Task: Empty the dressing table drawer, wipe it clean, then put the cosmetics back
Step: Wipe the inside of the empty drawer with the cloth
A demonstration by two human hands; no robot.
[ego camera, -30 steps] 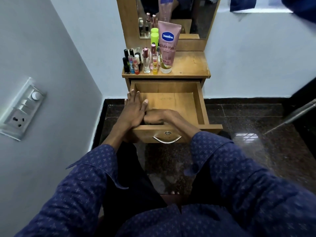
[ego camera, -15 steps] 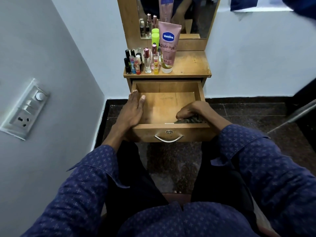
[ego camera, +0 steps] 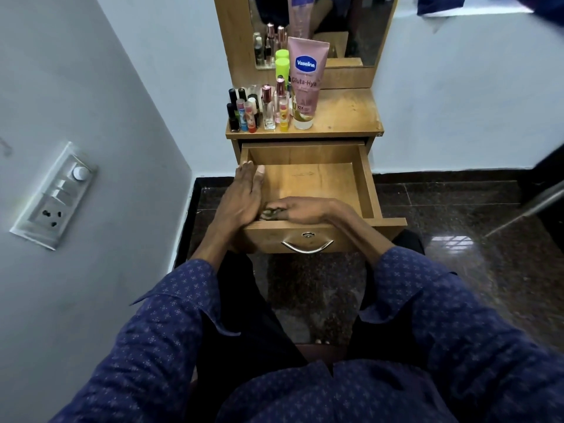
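The wooden drawer (ego camera: 367, 181) stands pulled out, its floor bare of cosmetics. My left hand (ego camera: 242, 195) rests flat on the drawer's left wall, fingers stretched out. My right hand (ego camera: 300, 210) lies inside at the front edge, pressed on a dark greenish cloth (ego camera: 268, 213) that peeks out under its fingers near the front left corner. On the tabletop above stand a pink Vaseline tube (ego camera: 305, 83), a green-capped bottle (ego camera: 282, 67) and several small perfume and nail polish bottles (ego camera: 253, 112).
A mirror (ego camera: 320, 29) rises behind the dressing table top (ego camera: 345, 117). A grey wall with a switch plate (ego camera: 55, 196) is close on the left. Dark polished floor (ego camera: 457, 227) lies to the right; a metal bar (ego camera: 531, 206) slants in from the right edge.
My right hand slid with the cloth from the drawer's front right corner to the front left, beside my left hand. The left hand stayed on the left wall.
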